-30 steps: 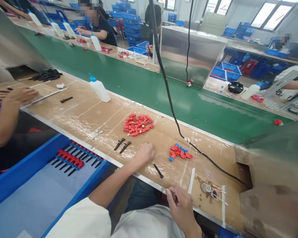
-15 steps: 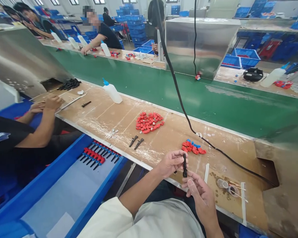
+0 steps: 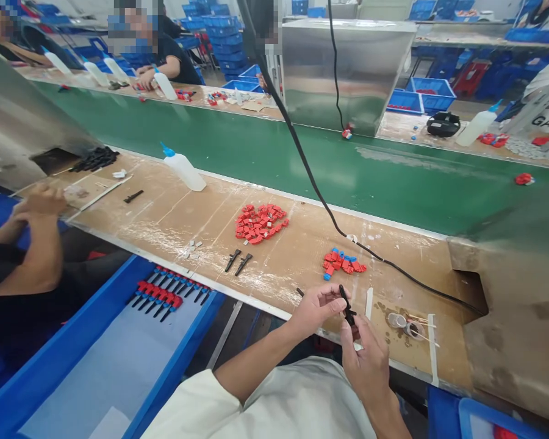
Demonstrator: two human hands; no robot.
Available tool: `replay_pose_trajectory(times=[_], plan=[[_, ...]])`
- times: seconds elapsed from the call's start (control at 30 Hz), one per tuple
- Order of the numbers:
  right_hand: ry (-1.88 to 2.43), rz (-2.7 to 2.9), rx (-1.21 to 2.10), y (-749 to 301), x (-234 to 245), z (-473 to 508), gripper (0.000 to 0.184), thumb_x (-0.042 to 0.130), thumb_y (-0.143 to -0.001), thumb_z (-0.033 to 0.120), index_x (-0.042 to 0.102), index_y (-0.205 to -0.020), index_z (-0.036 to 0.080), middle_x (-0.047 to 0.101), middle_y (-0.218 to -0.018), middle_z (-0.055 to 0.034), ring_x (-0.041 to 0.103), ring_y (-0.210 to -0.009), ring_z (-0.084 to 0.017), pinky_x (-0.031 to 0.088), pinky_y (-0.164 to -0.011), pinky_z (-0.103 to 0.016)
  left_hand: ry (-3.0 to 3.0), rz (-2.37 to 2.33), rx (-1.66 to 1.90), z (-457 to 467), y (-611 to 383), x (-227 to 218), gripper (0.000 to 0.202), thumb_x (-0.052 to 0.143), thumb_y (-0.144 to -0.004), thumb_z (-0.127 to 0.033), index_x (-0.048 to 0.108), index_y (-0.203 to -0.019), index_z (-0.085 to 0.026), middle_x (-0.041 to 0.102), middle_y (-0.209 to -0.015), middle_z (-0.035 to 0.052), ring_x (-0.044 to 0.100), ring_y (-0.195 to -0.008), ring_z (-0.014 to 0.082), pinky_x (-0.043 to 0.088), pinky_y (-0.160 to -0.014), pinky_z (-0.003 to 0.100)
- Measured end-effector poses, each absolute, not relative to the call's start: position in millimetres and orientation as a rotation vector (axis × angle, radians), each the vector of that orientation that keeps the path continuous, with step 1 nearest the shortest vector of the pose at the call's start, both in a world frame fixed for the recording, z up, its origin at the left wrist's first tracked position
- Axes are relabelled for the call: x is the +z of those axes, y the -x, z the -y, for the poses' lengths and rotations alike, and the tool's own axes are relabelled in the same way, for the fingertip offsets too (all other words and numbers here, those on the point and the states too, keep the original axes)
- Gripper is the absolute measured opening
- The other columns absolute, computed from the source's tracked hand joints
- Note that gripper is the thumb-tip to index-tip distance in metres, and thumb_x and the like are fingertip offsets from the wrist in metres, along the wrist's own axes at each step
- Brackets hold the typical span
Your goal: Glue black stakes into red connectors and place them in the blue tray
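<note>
My left hand point(image 3: 315, 308) and my right hand point(image 3: 366, 360) meet at the near edge of the brown workbench point(image 3: 174, 210). Between their fingertips stands a slim black plastic pin point(image 3: 346, 305), pinched from both sides, and the right fingers are curled round its lower end. Just beyond lies a small heap of red and blue caps point(image 3: 343, 263). A larger pile of red caps point(image 3: 260, 222) lies further left. Two more black pins point(image 3: 238, 261) rest on the bench left of my hands.
A black cable point(image 3: 311, 183) hangs across the green conveyor belt point(image 3: 393, 183) onto the bench. A glue bottle point(image 3: 183, 167), a blue bin point(image 3: 96, 360) with finished red-and-blue pins point(image 3: 165, 292), small glue dishes point(image 3: 405, 324) and a neighbour's arm point(image 3: 32, 244) surround me.
The left hand took a black pin off the bench and brought it to the right hand; both now pinch it, tilted slightly compared with half a second ago.
</note>
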State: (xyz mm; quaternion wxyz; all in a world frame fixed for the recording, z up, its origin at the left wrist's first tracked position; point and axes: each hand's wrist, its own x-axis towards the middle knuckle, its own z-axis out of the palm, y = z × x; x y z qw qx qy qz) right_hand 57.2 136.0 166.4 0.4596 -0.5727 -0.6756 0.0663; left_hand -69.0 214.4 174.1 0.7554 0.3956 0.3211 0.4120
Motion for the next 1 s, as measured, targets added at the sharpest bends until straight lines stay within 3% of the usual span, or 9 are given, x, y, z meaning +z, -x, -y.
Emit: replay_pose_trajectory(times=[0.17,0.3,0.4,0.5,0.67,1.0], plan=[[1.507,1.681,0.273,-85.0,174.2,-109.6,0.022,0.057,-0.100,0.028,0.065,-0.119,0.019,0.072,-0.083,-0.0053,0.066,-0.066,-0.018,0.055,-0.062,-0.029,-0.871,-0.676,0.870,-205.3,63.4,172.8,0.049,0.081,-0.073,-0.061,0.068,-0.086,-0.015,0.067,-0.079,0.0053,0.060,-0.067,0.0138,0.047,-0.064,0.025],[1.949,1.158,-0.086,-145.5,178.4,-77.1,0.032,0.061,-0.096,0.047,0.071,-0.103,0.018,0.071,-0.079,-0.0070,0.062,-0.062,-0.018,0.052,-0.064,-0.031,-0.799,-0.663,0.844,-201.2,57.3,168.6,0.049,0.081,-0.073,-0.060,0.065,-0.087,-0.016,0.068,-0.079,0.0057,0.062,-0.066,0.0148,0.047,-0.060,0.025],[2.182,0.850,0.000,-191.3,168.0,-67.2,0.063,0.070,-0.079,0.069,0.070,-0.109,0.014,0.068,-0.076,-0.0062,0.059,-0.061,-0.019,0.050,-0.064,-0.034,-0.739,-0.645,0.797,-198.9,49.5,167.4,0.050,0.083,-0.070,-0.060,0.064,-0.087,-0.016,0.068,-0.080,0.0053,0.063,-0.069,0.0156,0.047,-0.059,0.024],[2.107,0.756,0.300,-215.5,149.0,-72.8,0.078,0.076,-0.063,0.075,0.070,-0.109,0.013,0.067,-0.070,-0.0031,0.057,-0.057,-0.018,0.050,-0.060,-0.033,-0.679,-0.637,0.765,-196.6,41.9,168.3,0.049,0.086,-0.069,-0.056,0.064,-0.087,-0.016,0.066,-0.080,0.0039,0.063,-0.070,0.0150,0.047,-0.059,0.024],[1.994,0.782,0.453,-218.7,128.4,-85.5,0.063,0.077,-0.063,0.069,0.076,-0.094,0.014,0.071,-0.071,-0.0063,0.062,-0.059,-0.019,0.054,-0.061,-0.033,-0.586,-0.687,0.775,-193.4,38.9,166.4,0.047,0.089,-0.066,-0.051,0.066,-0.088,-0.016,0.066,-0.079,0.0032,0.062,-0.071,0.0144,0.047,-0.062,0.023],[1.980,0.769,0.458,-217.7,124.1,-89.2,0.049,0.074,-0.067,0.060,0.080,-0.086,0.016,0.075,-0.074,-0.0083,0.067,-0.064,-0.023,0.055,-0.063,-0.033,-0.537,-0.730,0.768,-193.0,38.5,153.1,0.045,0.090,-0.067,-0.048,0.069,-0.091,-0.015,0.069,-0.082,0.0036,0.062,-0.071,0.0109,0.043,-0.057,0.018]])
